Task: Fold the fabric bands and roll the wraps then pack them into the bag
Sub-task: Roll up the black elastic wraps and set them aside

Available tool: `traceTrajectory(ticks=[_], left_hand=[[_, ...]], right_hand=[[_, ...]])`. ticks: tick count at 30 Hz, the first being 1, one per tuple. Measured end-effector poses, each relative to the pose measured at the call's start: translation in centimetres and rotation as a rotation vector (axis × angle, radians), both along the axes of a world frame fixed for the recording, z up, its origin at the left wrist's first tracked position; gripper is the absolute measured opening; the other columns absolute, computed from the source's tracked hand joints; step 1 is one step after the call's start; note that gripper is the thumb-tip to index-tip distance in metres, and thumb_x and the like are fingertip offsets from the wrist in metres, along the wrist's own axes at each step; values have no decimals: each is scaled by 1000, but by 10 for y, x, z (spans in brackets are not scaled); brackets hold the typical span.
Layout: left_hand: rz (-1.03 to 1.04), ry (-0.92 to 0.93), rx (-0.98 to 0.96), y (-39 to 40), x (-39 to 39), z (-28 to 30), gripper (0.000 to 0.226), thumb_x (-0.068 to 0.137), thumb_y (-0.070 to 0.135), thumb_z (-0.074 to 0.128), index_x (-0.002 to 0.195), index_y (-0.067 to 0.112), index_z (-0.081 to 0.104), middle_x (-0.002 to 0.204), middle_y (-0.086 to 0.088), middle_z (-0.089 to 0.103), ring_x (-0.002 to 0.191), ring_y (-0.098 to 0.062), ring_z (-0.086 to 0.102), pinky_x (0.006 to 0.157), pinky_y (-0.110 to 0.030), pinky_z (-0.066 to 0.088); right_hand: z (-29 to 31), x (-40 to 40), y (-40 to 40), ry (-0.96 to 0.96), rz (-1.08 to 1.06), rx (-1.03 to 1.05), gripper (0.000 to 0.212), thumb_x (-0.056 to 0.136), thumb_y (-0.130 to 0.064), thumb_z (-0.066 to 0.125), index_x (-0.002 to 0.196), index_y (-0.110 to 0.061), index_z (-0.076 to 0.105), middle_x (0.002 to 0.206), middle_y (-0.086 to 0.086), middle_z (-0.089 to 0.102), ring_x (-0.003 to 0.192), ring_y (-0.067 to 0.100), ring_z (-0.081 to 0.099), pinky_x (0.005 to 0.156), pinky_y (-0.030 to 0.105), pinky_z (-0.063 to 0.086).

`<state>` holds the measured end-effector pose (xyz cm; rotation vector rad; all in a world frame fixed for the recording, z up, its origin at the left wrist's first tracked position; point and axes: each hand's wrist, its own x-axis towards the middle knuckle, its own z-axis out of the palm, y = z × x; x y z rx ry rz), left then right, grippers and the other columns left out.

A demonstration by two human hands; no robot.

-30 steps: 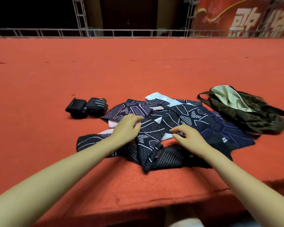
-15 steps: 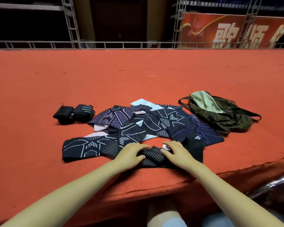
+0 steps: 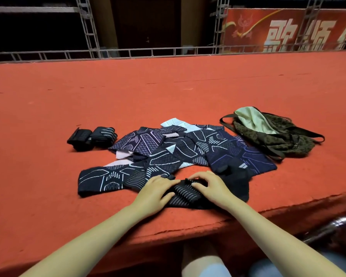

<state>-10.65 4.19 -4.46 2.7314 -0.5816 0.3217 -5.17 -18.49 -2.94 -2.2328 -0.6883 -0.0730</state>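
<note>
The striped wrap (image 3: 185, 193), clamped under both curled grips, left hand (image 3: 154, 193) and right hand (image 3: 212, 187), should be rolled tightly and evenly away from them.

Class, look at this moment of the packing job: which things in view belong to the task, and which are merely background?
Belong to the job:
- wrap, held by left hand and right hand
- fabric bands, in a loose pile
- two rolled wraps, left of the pile
- bag, open, right of the pile

Just background:
- red carpet
- metal railing
- red banner
</note>
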Motion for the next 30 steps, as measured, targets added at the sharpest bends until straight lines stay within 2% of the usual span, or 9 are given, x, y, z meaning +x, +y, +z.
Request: traceTrajectory(ticks=[4, 6, 12, 16, 18, 22, 26, 28, 30], left_hand=[[74, -74, 13, 21, 9, 5, 48, 87, 55, 35, 118, 29, 61, 111, 13, 63, 109, -9, 54, 103, -24, 25], [114, -46, 0, 26, 14, 9, 50, 83, 60, 34, 113, 32, 63, 109, 16, 62, 108, -7, 53, 102, -28, 29], [107, 5, -10, 24, 12, 11, 56, 78, 61, 34, 118, 31, 60, 108, 11, 58, 107, -10, 49, 96, -31, 36], [140, -76, -161, 39, 7, -1, 37, 85, 49, 39, 100, 33, 68, 88, 12, 57, 89, -9, 48, 83, -37, 44], [155, -103, -238, 41, 2, -6, 36, 86, 47, 43, 104, 31, 69, 87, 13, 54, 89, -6, 46, 84, -36, 45], [168, -200, -219, 36, -8, -16, 44, 85, 39, 53, 128, 29, 55, 119, 4, 50, 114, -10, 42, 103, -25, 32], [298, -309, -291, 30, -15, -11, 58, 78, 22, 63, 134, 25, 48, 128, -2, 42, 120, -13, 34, 107, -15, 17], [393, -326, -403, 32, -15, -10, 55, 79, 20, 64, 133, 24, 50, 123, -1, 41, 117, -12, 35, 103, -15, 24], [440, -236, -581, 35, -16, -8, 53, 84, 14, 66, 134, 21, 49, 119, -1, 41, 113, -10, 41, 92, -11, 39]], right_hand=[[6, 9, 6, -64, -122, 8, 8, 87, -18, 63, 91, -21, 70, 91, -17, 65, 94, 6, 53, 85, 22, 40], [11, 18, 11, -79, -161, -11, 7, 87, -20, 61, 89, -21, 68, 90, -14, 66, 91, 6, 51, 82, 26, 41], [22, 48, 14, -27, -207, -104, 13, 89, -22, 57, 80, -30, 59, 89, -11, 65, 96, 11, 46, 76, 30, 39], [6, 46, 10, 40, -205, -131, 15, 88, -22, 59, 76, -31, 58, 86, -14, 62, 95, 11, 44, 78, 29, 38], [3, 44, 9, 44, -161, -138, 16, 86, -21, 63, 75, -32, 59, 88, -14, 59, 96, 10, 41, 84, 27, 37], [11, 41, 15, 3, -93, -24, 10, 85, -22, 65, 94, -25, 68, 104, -8, 64, 108, 10, 46, 93, 23, 35], [17, 26, 33, -138, 60, -158, 35, 86, -34, 65, 118, -20, 62, 122, -4, 60, 117, 12, 48, 104, 26, 35], [16, 18, 44, -175, 151, -185, 38, 86, -37, 62, 118, -17, 62, 122, -1, 60, 117, 15, 49, 104, 25, 33], [12, 11, 54, -132, 198, -187, 45, 83, -47, 53, 117, -19, 63, 119, -1, 62, 114, 14, 52, 101, 24, 35]])
